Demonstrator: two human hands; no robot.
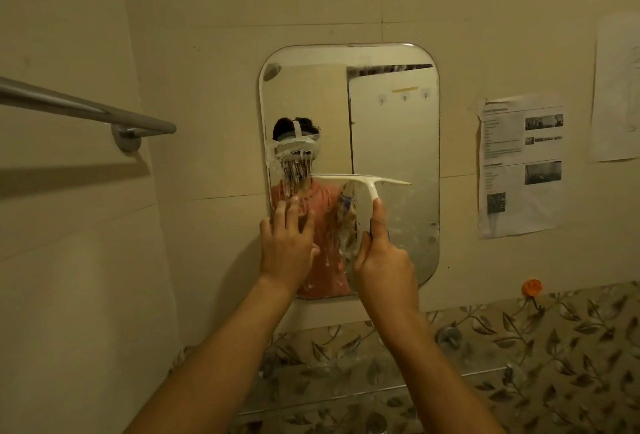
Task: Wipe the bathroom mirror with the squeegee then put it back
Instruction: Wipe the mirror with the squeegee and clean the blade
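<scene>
Forearms, both bare, run up from the btm edge of the head view to the wall. Of the two, the left hand [287,243] lies flat w/ fingers straight & spread, fingertips on the lower-left part of the frameless rounded-rectangle wall mirror [394,128], holding nothing. Beside it the right hand [381,260] is wrapped round the handle of the white T-shaped plastic squeegee [369,191], one finger pointing up along it. The blade sits level against the glass at approx. mid-height, centre to right, w/ the handle hanging down into the fist. White foamy streaks cover the glass left of & below the blade. The refl. shows a person in a coral top w/ a white headset, plus a pale door w/ small hooks.

Left of the mirror, well apart, is a grey metal towel rail [86,106] on the beige wall. To the right a printed paper sheet w/ photos [519,167] is stuck up, w/ a second paper sheet [616,87] at the frame edge. Lower down, a small orange wall hook [532,287] sits just above a leaf-patterned tile band [554,347].
</scene>
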